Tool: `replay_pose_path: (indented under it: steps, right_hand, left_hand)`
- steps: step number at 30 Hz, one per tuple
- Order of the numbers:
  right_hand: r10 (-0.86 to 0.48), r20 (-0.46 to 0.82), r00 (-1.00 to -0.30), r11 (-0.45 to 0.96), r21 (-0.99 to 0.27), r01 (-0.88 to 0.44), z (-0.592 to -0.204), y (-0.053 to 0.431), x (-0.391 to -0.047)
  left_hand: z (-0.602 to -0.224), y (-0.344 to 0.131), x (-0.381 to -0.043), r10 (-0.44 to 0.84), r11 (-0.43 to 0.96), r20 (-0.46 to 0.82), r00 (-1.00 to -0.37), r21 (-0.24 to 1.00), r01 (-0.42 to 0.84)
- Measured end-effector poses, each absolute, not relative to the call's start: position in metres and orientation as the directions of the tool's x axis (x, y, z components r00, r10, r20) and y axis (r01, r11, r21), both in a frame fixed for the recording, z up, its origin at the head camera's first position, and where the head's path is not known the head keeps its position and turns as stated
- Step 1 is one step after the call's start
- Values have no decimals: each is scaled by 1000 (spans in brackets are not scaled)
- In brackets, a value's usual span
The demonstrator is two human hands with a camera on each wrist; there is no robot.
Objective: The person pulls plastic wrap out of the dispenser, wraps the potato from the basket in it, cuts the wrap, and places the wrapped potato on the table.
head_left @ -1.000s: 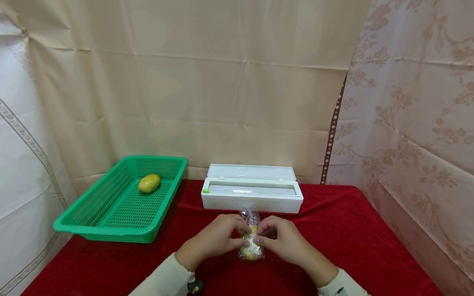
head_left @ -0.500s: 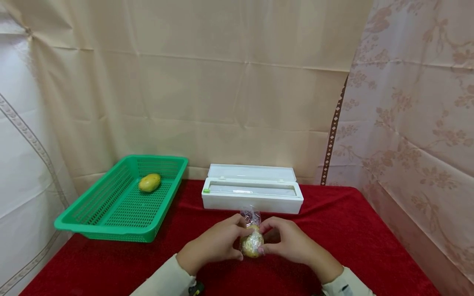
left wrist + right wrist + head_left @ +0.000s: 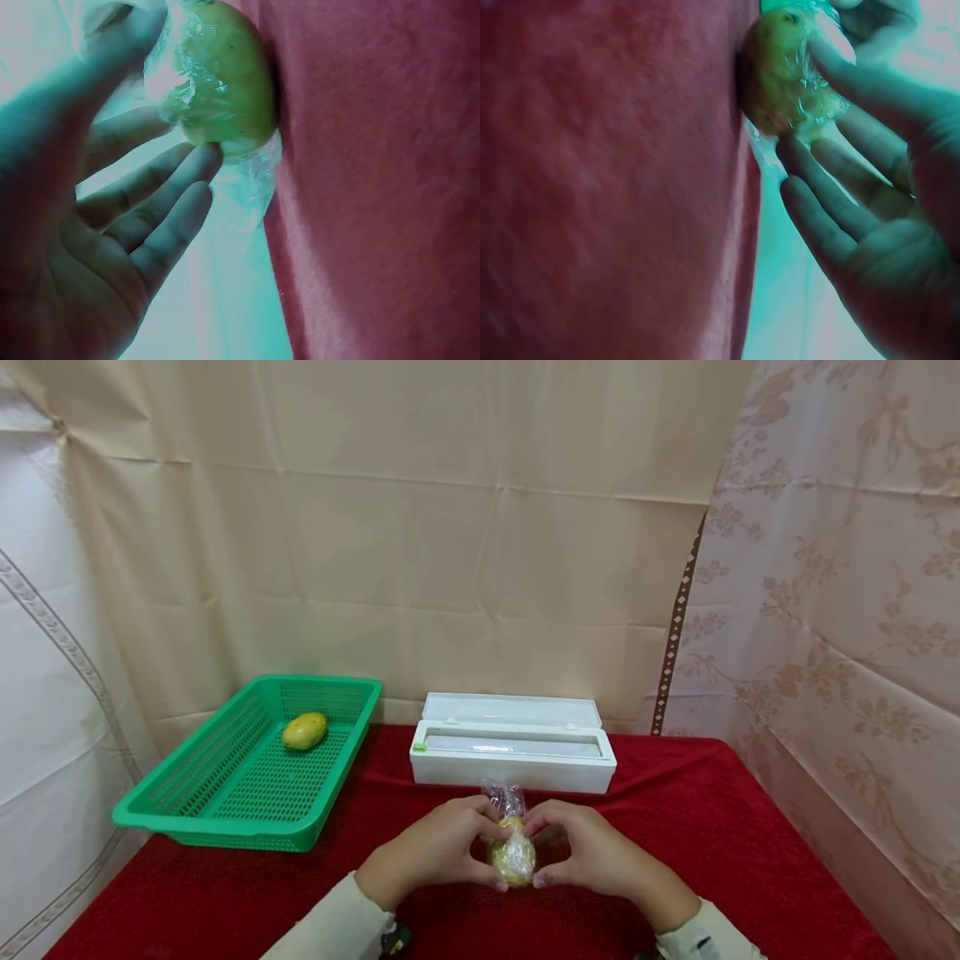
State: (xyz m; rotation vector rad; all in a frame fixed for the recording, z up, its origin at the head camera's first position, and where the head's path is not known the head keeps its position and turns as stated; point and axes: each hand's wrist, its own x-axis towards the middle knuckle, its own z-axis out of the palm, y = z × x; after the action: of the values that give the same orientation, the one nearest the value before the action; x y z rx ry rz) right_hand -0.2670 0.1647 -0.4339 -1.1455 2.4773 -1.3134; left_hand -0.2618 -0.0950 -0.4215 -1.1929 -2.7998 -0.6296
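A yellow mango (image 3: pixel 513 853) in crinkled plastic wrap lies on the red cloth in front of the white box, a loose tail of wrap (image 3: pixel 504 798) spreading beyond its far end. My left hand (image 3: pixel 442 843) holds it from the left, fingers at the far part and thumb near the close end. From the right, my right hand (image 3: pixel 588 847) grips it in the same way. In the left wrist view the fingertips (image 3: pixel 206 161) touch the mango's lower end. The right wrist view shows the thumb (image 3: pixel 832 64) against the wrapped mango (image 3: pixel 776 75).
An open white cling film box (image 3: pixel 513 770) stands just beyond the hands, its lid (image 3: pixel 513 707) tipped back. At the left, a green plastic basket (image 3: pixel 318 802) contains another mango (image 3: pixel 304 731). Red cloth (image 3: pixel 720 827) covers the table, with curtains hanging behind and on both sides.
Both hands have shifted their fingers around the wrapped mango. Their thumbs have moved from its top toward its near end, exposing more of the mango. The box and basket have stayed in place.
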Motion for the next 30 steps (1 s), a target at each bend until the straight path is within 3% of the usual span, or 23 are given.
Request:
replay_pose_path:
  steps: [6, 12, 21, 24, 30]
  right_hand:
    - [-647, 276, -711, 349, -723, -597, -435, 162, -267]
    - [-681, 327, -655, 382, -605, -699, -430, 164, -263]
    - [-559, 468, -684, 559, -397, -729, -422, 164, -260]
    - [-581, 439, -686, 580, -368, -726, -422, 164, -260]
    - [-626, 242, -741, 619, -424, -661, -423, 167, -259]
  left_hand:
    - [-422, -93, -262, 662, 631, 208, -720, 364, 686]
    - [-417, -94, -260, 650, 646, 139, -747, 416, 640]
    - [-411, -98, -257, 726, 594, 117, -677, 388, 704]
    - [-412, -97, -256, 752, 559, 142, -643, 379, 738]
    - [-415, -87, -252, 772, 534, 196, -604, 314, 785]
